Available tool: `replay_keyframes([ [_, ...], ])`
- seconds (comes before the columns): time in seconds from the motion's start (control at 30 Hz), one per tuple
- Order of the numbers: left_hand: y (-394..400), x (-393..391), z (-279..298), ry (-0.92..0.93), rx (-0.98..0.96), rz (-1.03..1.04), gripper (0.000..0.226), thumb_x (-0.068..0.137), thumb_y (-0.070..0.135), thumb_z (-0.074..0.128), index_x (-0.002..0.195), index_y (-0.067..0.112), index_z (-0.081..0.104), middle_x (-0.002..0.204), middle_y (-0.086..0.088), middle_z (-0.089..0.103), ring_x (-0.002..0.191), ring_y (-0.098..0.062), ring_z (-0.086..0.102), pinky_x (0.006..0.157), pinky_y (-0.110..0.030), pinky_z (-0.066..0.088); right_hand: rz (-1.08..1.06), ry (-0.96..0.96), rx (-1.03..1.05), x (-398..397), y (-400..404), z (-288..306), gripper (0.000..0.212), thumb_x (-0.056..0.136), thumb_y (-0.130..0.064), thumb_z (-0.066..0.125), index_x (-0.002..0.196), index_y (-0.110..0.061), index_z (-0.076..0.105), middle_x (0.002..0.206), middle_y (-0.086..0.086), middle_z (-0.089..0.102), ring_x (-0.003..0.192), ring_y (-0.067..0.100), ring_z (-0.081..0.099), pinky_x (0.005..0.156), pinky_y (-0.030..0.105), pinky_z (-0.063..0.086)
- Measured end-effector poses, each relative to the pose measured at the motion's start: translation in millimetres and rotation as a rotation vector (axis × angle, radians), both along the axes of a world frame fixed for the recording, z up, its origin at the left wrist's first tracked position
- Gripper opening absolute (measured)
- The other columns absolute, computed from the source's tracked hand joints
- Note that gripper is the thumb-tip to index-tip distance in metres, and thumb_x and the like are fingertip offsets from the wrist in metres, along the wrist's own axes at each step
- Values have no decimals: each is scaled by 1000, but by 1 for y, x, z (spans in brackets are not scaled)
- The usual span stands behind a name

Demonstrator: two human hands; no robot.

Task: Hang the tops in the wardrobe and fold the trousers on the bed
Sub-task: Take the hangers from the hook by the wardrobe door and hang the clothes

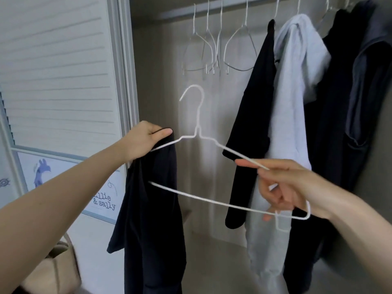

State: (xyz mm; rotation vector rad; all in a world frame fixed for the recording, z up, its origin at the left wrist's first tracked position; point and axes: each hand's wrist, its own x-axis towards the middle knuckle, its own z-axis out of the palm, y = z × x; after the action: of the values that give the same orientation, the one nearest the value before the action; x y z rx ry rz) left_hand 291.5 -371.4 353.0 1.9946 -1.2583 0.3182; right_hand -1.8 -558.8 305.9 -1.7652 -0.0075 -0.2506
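Meanwhile, both hands worked a white wire hanger [212, 170] into a dark top [152, 209] before the open wardrobe.

Left hand [146, 141] gripped the top's neckline, thumb pinching it where the hanger's left shoulder entered the cloth; the rest hung below. Right hand [284, 187] pinched the hanger's right end. The hands were well apart. On the wardrobe rail [233, 6] hung bare hangers [218, 49], a black top [254, 102], a pale grey top [294, 92] and dark garments [350, 92].

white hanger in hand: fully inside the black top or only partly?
Partly. The hanger's left arm is in the black top; its hook, right arm and bottom bar are bare.
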Motion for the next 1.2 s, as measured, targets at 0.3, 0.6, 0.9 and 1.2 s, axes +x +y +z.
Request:
replay_keyframes([
  [0.3, -4, -45, 9, 508, -64, -340, 21, 96, 12, 58, 112, 15, 72, 80, 5, 71, 69, -7, 65, 66, -19, 54, -74, -180, 158, 14, -6, -32, 41, 85, -29, 63, 125, -20, 64, 59, 6, 34, 48, 20, 36, 64, 61, 53],
  [0.6, -11, -61, 20, -195, -210, -234, 30, 98, 26, 56, 75, 7, 56, 63, -3, 51, 63, -8, 43, 66, -25, 35, 456, -234, 801, 7, -25, -34, 65, 99, -54, 27, 143, -9, 42, 128, 21, 53, 126, 40, 44, 104, 59, 31],
  [0.9, -22, -54, 16, -92, -309, -203, 27, 96, 29, 59, 73, 18, 64, 60, 10, 57, 59, -5, 49, 65, -22, 41, 309, -83, 945, 34, -1, -64, 57, 101, -46, 28, 146, -12, 37, 153, 21, 30, 143, 34, 26, 115, 56, 21],
  [1.2, -5, -40, 13, -33, -376, -159, 25, 96, 25, 59, 77, 11, 67, 73, -17, 61, 63, -5, 47, 59, -10, 36, -221, 190, -847, 38, 6, -94, 43, 91, -39, 56, 133, -37, 50, 111, -23, 60, 105, -3, 55, 98, 25, 44],
])
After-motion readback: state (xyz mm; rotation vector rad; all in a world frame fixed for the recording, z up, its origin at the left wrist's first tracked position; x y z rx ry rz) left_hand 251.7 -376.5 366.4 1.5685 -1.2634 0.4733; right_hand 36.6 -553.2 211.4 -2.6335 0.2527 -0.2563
